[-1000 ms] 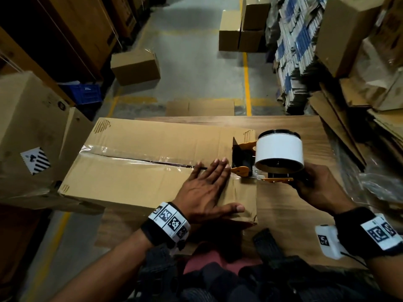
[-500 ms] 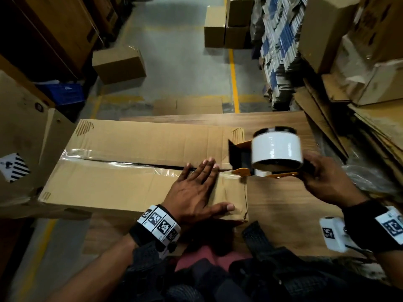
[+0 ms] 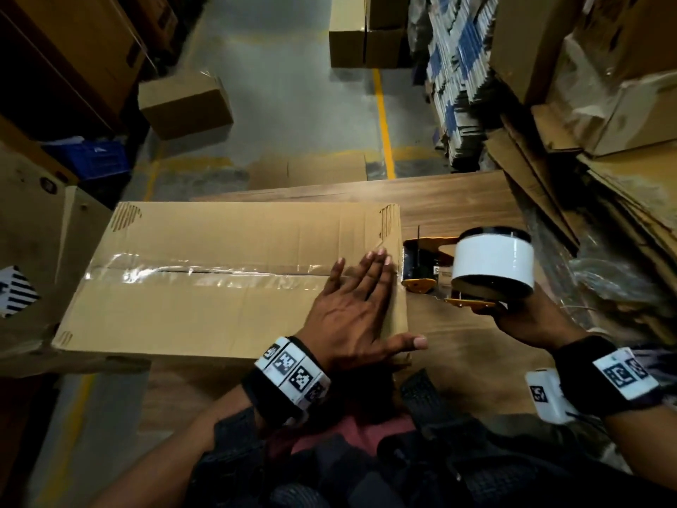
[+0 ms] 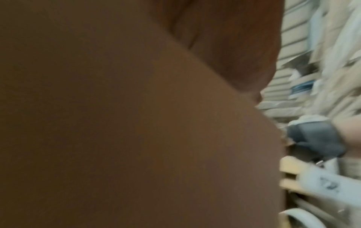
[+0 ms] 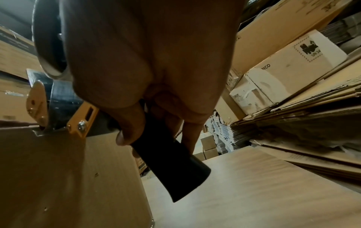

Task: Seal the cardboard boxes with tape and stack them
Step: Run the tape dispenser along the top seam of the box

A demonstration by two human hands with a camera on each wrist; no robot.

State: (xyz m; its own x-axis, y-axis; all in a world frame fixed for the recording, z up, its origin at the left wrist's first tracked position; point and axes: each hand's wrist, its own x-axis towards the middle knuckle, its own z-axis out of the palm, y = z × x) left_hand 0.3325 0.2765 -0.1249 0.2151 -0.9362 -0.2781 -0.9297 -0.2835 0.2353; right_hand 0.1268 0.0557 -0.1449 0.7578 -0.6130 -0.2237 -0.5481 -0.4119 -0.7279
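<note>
A long cardboard box (image 3: 205,306) lies on the wooden table (image 3: 458,199), with clear tape (image 3: 190,271) running along its centre seam. My left hand (image 3: 361,287) presses flat on the box's right end, fingers straight over the tape. The left wrist view is filled by blurred brown cardboard (image 4: 117,123). My right hand (image 3: 531,317) grips the black handle (image 5: 171,166) of an orange tape dispenser (image 3: 421,273) with a white tape roll (image 3: 492,264). The dispenser's head sits at the box's right edge (image 5: 39,129), just past my left fingertips.
Flattened cardboard sheets (image 3: 604,199) and boxes (image 3: 622,104) are stacked along the right. A sealed box (image 3: 185,104) lies on the concrete floor ahead, more boxes (image 3: 366,34) farther back. A large box (image 3: 33,229) with a striped label stands at the left beside the table.
The dispenser has travelled right, from on top of the box to its right edge, laying tape over the seam. My left hand slid right along the tape behind it.
</note>
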